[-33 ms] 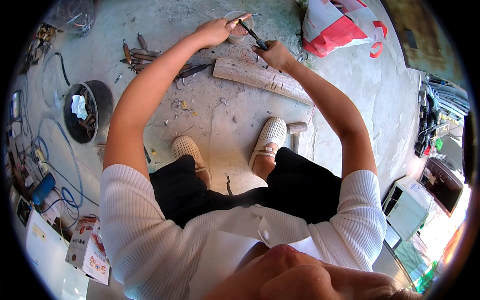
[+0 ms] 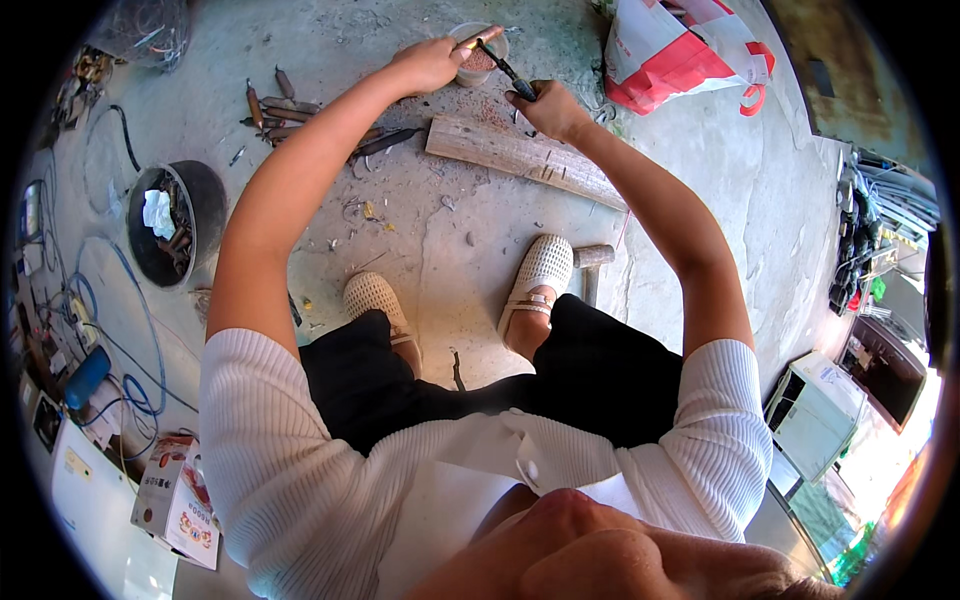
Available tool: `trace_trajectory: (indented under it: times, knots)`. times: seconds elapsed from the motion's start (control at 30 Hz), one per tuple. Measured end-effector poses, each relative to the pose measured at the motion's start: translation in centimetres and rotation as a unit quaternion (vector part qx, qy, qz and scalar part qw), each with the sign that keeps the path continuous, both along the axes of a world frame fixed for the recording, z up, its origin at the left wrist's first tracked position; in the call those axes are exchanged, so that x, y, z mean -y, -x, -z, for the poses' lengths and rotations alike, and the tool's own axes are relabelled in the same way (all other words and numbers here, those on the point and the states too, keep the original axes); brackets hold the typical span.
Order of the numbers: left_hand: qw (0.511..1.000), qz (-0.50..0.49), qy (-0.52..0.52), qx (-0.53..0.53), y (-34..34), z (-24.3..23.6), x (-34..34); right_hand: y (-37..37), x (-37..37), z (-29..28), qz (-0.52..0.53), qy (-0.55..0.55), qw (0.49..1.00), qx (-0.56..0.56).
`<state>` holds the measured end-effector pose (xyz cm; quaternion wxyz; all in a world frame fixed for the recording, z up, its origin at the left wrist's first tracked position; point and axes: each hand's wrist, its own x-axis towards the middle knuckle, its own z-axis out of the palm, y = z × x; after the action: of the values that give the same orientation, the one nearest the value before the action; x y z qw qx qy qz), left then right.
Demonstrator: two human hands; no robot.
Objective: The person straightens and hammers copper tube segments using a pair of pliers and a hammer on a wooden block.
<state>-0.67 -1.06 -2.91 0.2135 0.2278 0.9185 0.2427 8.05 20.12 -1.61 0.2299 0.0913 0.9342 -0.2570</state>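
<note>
At the far middle, my left hand (image 2: 428,66) is closed around a copper-coloured tube-like piece (image 2: 486,36). My right hand (image 2: 552,110) grips a black-handled tool (image 2: 508,70) with a thin dark shaft. The shaft's end meets the copper-coloured piece; I cannot tell the tool's exact kind. Just below them stands a clear plastic cup (image 2: 468,80) holding reddish-brown granules (image 2: 478,61). Similar crumbs lie on the concrete around it. My fingertips are too small to make out clearly.
A wooden plank (image 2: 520,160) lies before my right forearm, a hammer (image 2: 594,257) by my right shoe. Dark and rusty cylindrical pieces (image 2: 285,112) are heaped left of my left forearm. A black bucket (image 2: 205,215) stands at left, a red-and-white bag (image 2: 665,60) at far right.
</note>
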Motion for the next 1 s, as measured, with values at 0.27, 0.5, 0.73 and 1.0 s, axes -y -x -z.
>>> trace_trajectory:
  times: [0.27, 0.5, 0.73, 1.0]
  knots:
    - [0.996, 0.043, 0.046, -0.058, -1.0, -1.3, -0.5, 1.9, -2.2, -1.8, -0.109, -0.170, 0.974, -0.107]
    - [0.995, -0.003, 0.050, -0.085, 0.3, -0.8, -0.7, 2.4, -1.7, -1.4, -0.062, -0.010, 0.995, 0.072]
    - [0.992, -0.017, 0.092, -0.084, -0.3, -0.8, -0.4, 1.0, 0.3, -2.9, 0.114, 0.260, 0.926, 0.248]
    - [0.990, -0.013, 0.068, -0.124, -0.6, -0.8, -0.5, 1.3, 0.1, -3.8, 0.140, 0.361, 0.869, 0.308]
